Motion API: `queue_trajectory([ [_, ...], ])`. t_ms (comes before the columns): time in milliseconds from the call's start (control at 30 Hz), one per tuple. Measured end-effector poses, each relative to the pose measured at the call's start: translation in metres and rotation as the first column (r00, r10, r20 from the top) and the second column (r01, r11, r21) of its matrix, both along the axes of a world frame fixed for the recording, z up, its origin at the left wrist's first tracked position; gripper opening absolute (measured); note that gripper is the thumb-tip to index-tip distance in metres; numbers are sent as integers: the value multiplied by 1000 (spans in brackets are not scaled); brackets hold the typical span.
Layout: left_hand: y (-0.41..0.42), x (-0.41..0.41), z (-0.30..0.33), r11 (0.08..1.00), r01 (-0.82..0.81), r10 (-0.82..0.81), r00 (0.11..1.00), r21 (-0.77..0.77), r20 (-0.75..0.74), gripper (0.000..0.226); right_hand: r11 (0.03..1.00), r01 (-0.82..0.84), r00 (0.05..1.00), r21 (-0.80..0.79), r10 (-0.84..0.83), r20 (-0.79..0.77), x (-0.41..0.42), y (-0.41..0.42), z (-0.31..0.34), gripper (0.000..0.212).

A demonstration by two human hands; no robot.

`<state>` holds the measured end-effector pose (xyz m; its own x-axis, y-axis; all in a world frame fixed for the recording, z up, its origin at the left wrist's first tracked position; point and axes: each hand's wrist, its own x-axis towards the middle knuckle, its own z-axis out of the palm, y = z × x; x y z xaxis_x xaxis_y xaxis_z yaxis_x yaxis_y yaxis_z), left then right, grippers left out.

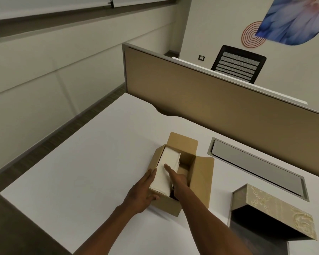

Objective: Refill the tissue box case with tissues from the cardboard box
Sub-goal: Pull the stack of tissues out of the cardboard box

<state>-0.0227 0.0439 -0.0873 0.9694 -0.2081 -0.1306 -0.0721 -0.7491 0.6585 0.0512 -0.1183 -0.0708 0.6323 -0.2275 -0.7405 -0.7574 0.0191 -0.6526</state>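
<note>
An open brown cardboard box [201, 181] stands on the white desk [92, 162], flaps spread. Inside it a white stack of tissues [168, 166] leans along the left wall, raised at its near end. My left hand [144, 192] clasps the stack's left side, thumb at the box's near corner. My right hand [177, 178] reaches into the box, thumb on top of the stack, fingers hidden on its right side. The tissue box case [273, 212], beige with an embossed pattern and a dark inside, lies open at the lower right.
A grey cable hatch [256, 166] is set into the desk behind the case. A tan partition [219, 100] runs along the desk's far edge, with a black mesh chair [238, 64] beyond it. The desk's left edge drops to dark floor.
</note>
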Motion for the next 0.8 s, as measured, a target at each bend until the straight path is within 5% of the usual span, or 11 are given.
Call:
queue_trajectory([
  [433,0,-1,0,1000,2,-2,1000,11,-8,102,993,-29,999,113,31,-21,10,-7,-7,73],
  [633,2,-1,-1,1000,2,-2,1000,20,-3,104,987,-68,996,-143,76,56,0,0,-15,82],
  [800,1,-1,0,1000,3,-3,1000,14,6,102,978,-92,993,-190,105,62,0,4,-16,99],
])
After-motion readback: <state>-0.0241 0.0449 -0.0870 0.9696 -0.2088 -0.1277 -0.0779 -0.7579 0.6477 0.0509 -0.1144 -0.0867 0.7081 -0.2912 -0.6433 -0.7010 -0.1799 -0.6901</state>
